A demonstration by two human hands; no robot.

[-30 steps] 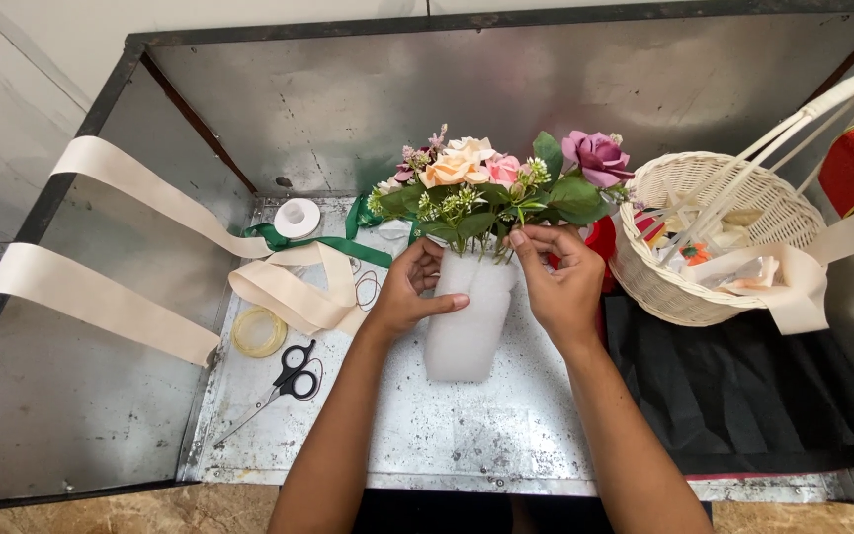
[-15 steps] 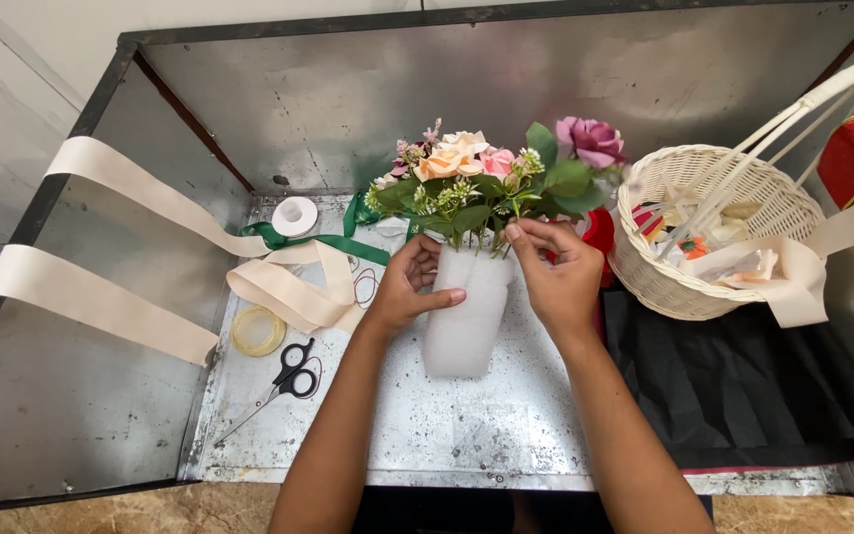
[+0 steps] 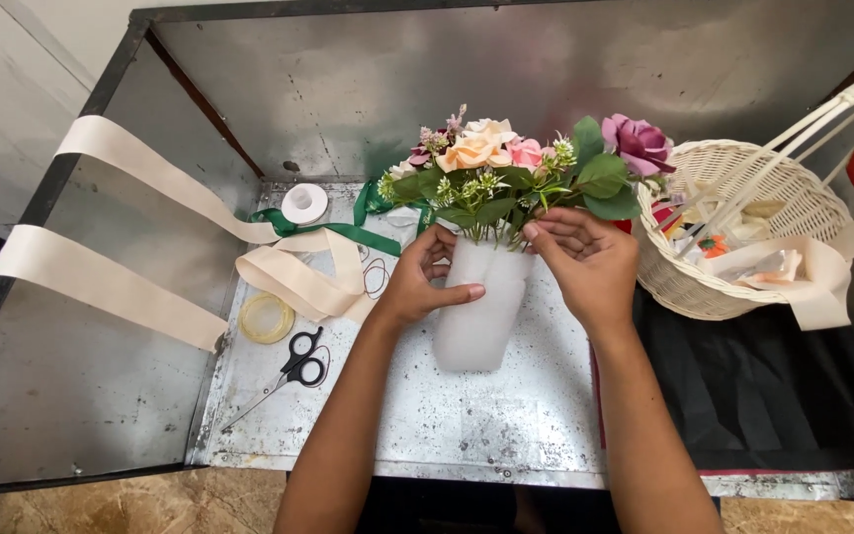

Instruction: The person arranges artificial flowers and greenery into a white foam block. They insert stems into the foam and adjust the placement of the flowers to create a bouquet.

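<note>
A bouquet of flowers [image 3: 506, 168] in peach, pink and purple with green leaves lies on the metal tabletop [image 3: 506, 425], its stems wrapped in white foam sheet [image 3: 476, 316]. My left hand [image 3: 422, 282] grips the left side of the white wrap near its top, thumb across the front. My right hand [image 3: 585, 257] pinches the upper right edge of the wrap just under the leaves.
A white wicker basket [image 3: 733, 287] with small items stands at the right. Wide cream ribbon [image 3: 289, 272], green ribbon [image 3: 333, 229], a white spool [image 3: 303, 203], a tape roll [image 3: 266, 317] and black scissors [image 3: 294, 366] lie at the left. Black cloth [image 3: 773, 386] covers the right side.
The bouquet has shifted slightly to the right and my right hand's fingers have moved along the top edge of the wrap. Both hands keep their hold.
</note>
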